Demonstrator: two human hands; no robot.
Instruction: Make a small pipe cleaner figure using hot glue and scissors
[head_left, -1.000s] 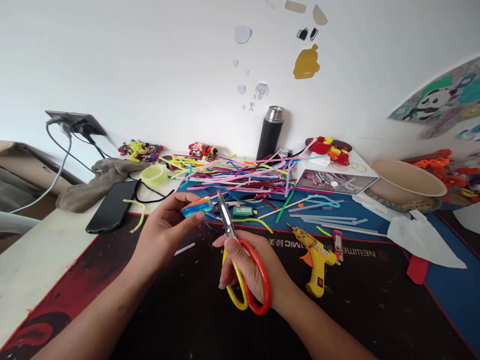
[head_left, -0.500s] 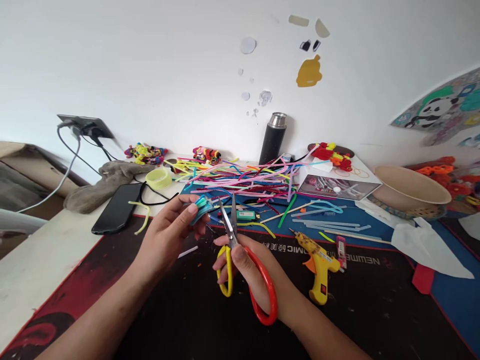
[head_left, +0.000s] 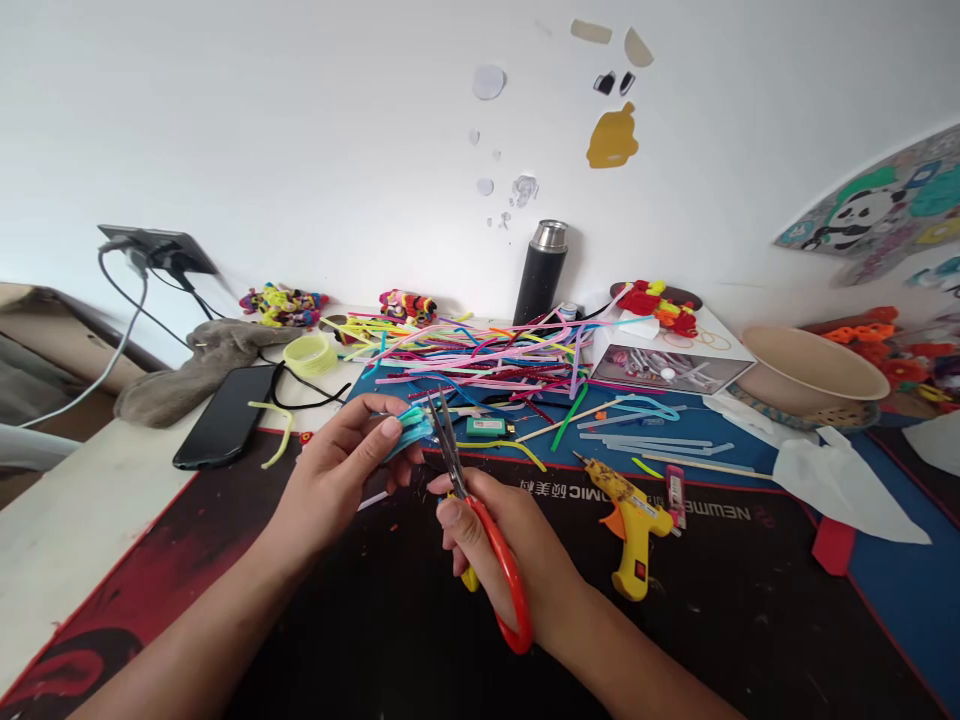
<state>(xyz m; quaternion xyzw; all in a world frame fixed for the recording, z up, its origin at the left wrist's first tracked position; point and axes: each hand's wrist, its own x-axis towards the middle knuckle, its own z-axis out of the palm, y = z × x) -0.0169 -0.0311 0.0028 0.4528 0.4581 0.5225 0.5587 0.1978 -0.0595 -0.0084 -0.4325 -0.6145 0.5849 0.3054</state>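
Observation:
Between thumb and fingers, my left hand [head_left: 349, 460] pinches a small bundle of blue and turquoise pipe cleaners [head_left: 411, 428]. My right hand [head_left: 502, 550] grips scissors [head_left: 504, 575] with one red and one yellow handle loop. The yellow loop is mostly hidden behind my fingers. Pointing up and away, the narrow blades are slightly apart, with their tips right beside the end of the blue bundle. Whether they touch it I cannot tell. Behind both hands lies a heap of colourful pipe cleaners [head_left: 480, 355].
A yellow hot glue gun [head_left: 634, 520] lies right of my hands on the black mat [head_left: 360, 640]. Farther back stand a black thermos [head_left: 541, 275], a white box [head_left: 671, 360] and a beige bowl [head_left: 814, 365]. A phone [head_left: 225, 415] and yellow tape roll [head_left: 310, 354] lie left.
The scissor blades have closed partway and swung left, closer to the blue bundle. The right hand's grip on the handles has tightened and turned. The whole view has shifted slightly.

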